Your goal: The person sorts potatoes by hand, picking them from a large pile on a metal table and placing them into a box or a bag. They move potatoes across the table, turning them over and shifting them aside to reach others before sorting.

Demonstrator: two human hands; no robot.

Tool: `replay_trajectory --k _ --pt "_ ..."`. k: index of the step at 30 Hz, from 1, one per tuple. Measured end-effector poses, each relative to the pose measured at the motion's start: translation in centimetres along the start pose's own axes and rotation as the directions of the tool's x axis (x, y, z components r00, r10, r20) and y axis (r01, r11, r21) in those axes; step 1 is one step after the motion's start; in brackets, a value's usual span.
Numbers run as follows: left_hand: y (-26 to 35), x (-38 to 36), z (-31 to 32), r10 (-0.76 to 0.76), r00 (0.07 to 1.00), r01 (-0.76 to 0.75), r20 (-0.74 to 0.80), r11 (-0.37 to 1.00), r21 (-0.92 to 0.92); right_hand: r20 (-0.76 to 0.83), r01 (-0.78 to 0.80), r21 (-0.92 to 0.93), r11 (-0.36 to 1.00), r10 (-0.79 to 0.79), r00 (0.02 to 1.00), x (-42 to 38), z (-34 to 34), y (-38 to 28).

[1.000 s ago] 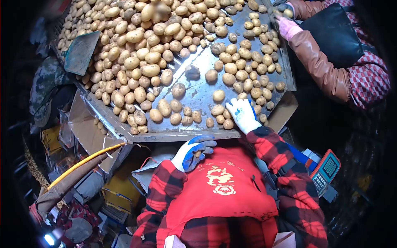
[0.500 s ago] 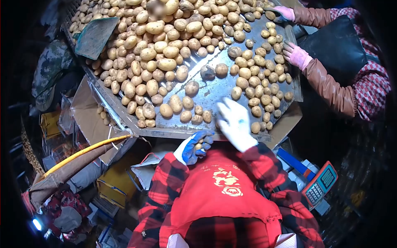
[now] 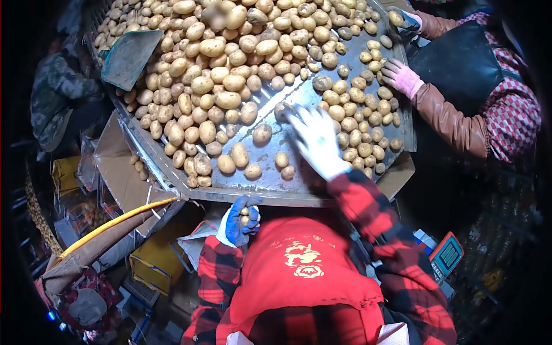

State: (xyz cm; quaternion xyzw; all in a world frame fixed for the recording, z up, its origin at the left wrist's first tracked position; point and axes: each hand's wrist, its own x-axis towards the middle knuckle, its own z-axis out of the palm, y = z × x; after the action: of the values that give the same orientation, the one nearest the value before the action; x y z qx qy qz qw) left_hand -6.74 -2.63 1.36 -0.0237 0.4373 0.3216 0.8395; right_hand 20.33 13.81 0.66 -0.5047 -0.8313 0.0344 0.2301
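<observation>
Below the front edge of the metal table [image 3: 270, 197], my left hand [image 3: 241, 221], in a white and blue glove, is closed around small potatoes [image 3: 245, 216]. My right hand [image 3: 316, 138], in a white glove, reaches over the table with its fingers spread, at the left side of a group of potatoes [image 3: 359, 106]. Its fingertips are close to a dark potato [image 3: 282, 111]; whether they touch it is unclear. A large heap of potatoes [image 3: 213, 63] covers the back and left of the table.
At the right, a co-worker's pink-gloved hand [image 3: 402, 77] rests by the table edge, and the other holds a potato [image 3: 396, 18]. A green board [image 3: 131, 57] leans on the heap. Cardboard [image 3: 121, 167], a yellow pole [image 3: 115, 213] and a scale [image 3: 447, 256] stand around.
My right hand has moved up and left over the table. My left hand has shifted left and slightly down, still holding small potatoes. Several potatoes near the front edge have changed place.
</observation>
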Motion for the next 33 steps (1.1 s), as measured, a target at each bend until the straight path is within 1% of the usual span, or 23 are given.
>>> replay_trajectory --k 1,3,4,5,6,7,9,12,13,15,17,18,21,23,24,25,27,28,29,30,31,32,33 --pt "-0.3 0.4 0.3 -0.008 0.995 0.009 0.097 1.000 -0.009 -0.035 0.057 -0.045 0.997 -0.059 0.998 2.2 2.7 0.4" --pt "-0.6 1.0 2.5 -0.080 0.996 0.079 0.031 0.996 0.042 -0.019 0.068 0.004 0.998 -0.068 0.998 4.7 7.9 1.0" --pt "-0.8 1.1 3.1 -0.093 0.995 0.092 0.020 0.994 0.061 0.216 -0.207 0.146 0.967 0.173 0.961 5.5 8.6 0.4" --pt "-1.1 1.2 3.3 -0.085 0.996 0.083 0.021 0.994 0.077 0.465 -0.486 0.215 0.847 0.349 0.814 6.6 6.9 -0.9" --pt "-1.3 1.1 3.4 -0.108 0.994 0.107 0.002 0.992 0.066 0.293 -0.048 0.079 0.996 0.022 0.956 4.2 8.0 -0.5" --pt "-1.4 0.9 3.4 -0.131 0.991 0.131 -0.013 0.990 0.055 0.176 -0.077 0.180 0.981 0.045 0.983 2.5 7.0 -1.1" --pt "-1.7 1.0 1.7 -0.136 0.991 0.136 0.009 0.991 0.012 0.189 -0.243 0.247 0.938 0.199 0.962 0.1 3.2 -1.2" --pt "-1.5 0.5 0.5 -0.117 0.993 0.117 0.013 0.993 -0.025 0.284 -0.507 0.201 0.838 0.446 0.849 2.4 -3.2 1.3" --pt "-1.5 0.6 0.1 -0.109 0.993 0.111 0.034 0.991 -0.071 0.254 -0.500 0.096 0.861 0.464 0.849 3.4 -3.1 3.3" --pt "-1.5 1.5 -0.8 -0.072 0.996 0.075 0.046 0.996 -0.056 -0.115 -0.207 -0.122 0.971 0.193 0.974 5.0 -1.4 8.0" --pt "-1.0 1.8 0.6 -0.062 0.998 0.062 0.026 0.998 -0.018 0.200 -0.392 -0.277 0.877 0.452 0.870 7.9 0.8 10.5" --pt "-0.7 1.9 1.3 -0.093 0.995 0.095 0.033 0.994 -0.047 0.482 -0.304 -0.437 0.847 0.506 0.716 9.6 4.9 12.5" --pt "-0.3 2.0 3.4 -0.130 0.991 0.131 0.013 0.991 -0.037 0.512 -0.304 -0.391 0.869 0.480 0.713 8.9 2.7 11.2" --pt "-0.3 2.6 3.5 -0.084 0.996 0.081 0.010 0.983 0.163 0.538 -0.294 -0.351 0.889 0.448 0.714 8.2 0.6 9.3" --pt "-0.4 2.5 3.8 -0.076 0.997 0.074 0.004 0.981 0.178 0.551 -0.278 -0.338 0.899 0.429 0.716 7.7 -0.2 8.6" --pt "-0.5 2.6 3.8 -0.078 0.997 0.075 0.013 0.981 0.177 0.131 -0.120 -0.321 0.939 0.170 0.977 4.1 2.3 9.2" --pt "-0.3 2.9 3.6 -0.147 0.989 0.147 -0.004 0.983 0.111 0.277 -0.365 0.106 0.925 0.326 0.904 0.3 -2.1 7.7" --pt "-0.4 2.9 3.7 -0.118 0.992 0.125 -0.053 0.980 0.154 0.451 -0.590 0.233 0.773 0.451 0.770 0.2 -6.4 6.6" --pt "-0.5 2.9 3.4 -0.118 0.991 0.125 -0.055 0.981 0.147 0.406 -0.637 0.043 0.769 0.570 0.715 -1.0 -7.2 7.0" --pt "-0.4 2.9 2.9 -0.146 0.989 0.147 -0.016 0.983 0.113 0.165 -0.530 0.179 0.829 0.506 0.847 -4.4 -5.8 9.8" --pt "-0.3 2.8 2.7 -0.172 0.985 0.169 0.025 0.982 0.083 0.132 -0.595 0.107 0.796 0.582 0.802 -4.8 -7.8 10.4" --pt "0.0 2.6 3.4 -0.146 0.989 0.145 0.006 0.984 0.105 0.194 -0.706 0.072 0.705 0.684 0.703 -5.0 -9.5 11.6" --pt "-0.1 3.1 3.5 -0.130 0.991 0.130 -0.005 0.987 0.095 0.214 -0.704 0.101 0.703 0.676 0.705 -6.4 -9.4 14.3"
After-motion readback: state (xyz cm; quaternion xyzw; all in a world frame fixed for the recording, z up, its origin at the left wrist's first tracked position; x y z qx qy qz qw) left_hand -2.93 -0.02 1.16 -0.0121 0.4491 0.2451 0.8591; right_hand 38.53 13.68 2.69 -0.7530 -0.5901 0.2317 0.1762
